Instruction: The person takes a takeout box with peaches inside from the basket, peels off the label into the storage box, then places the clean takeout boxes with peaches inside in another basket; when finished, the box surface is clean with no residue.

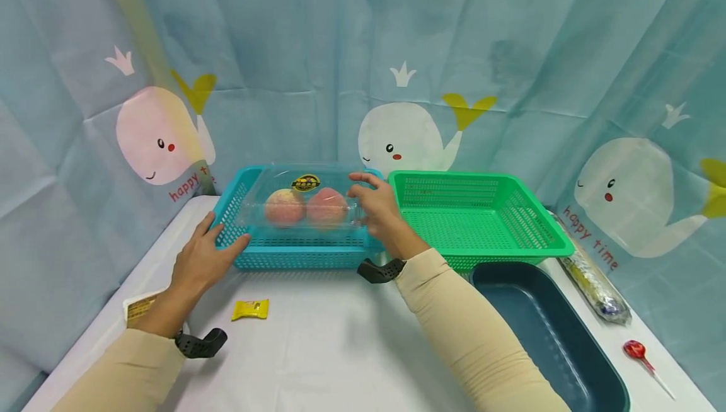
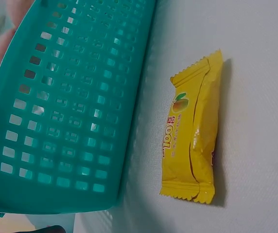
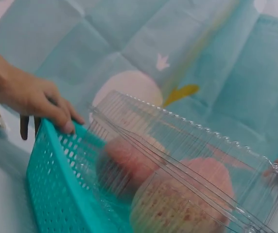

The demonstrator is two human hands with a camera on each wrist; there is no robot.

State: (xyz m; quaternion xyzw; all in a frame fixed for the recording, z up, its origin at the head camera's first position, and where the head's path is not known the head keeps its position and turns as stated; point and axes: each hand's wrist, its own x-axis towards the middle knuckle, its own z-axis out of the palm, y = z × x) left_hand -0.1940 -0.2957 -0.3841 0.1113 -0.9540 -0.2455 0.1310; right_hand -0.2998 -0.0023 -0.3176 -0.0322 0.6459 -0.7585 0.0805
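Observation:
A clear plastic fruit box with two peaches sits tilted over the blue basket. My right hand holds the box by its right end, fingers bent at its edge. At the basket's front left corner, my left hand grips the rim; in the right wrist view, its thumb lies over the edge, with a finger hanging down outside. Peaches show through the ribbed lid in that view. In front of the basket lies a yellow wrapped candy.
An open green basket stands right of the blue one. Nearer me is a dark blue tray, with a clear-wrapped long package and a red lollipop beyond it. Behind my left wrist lies a partly hidden pack. A printed curtain hangs behind.

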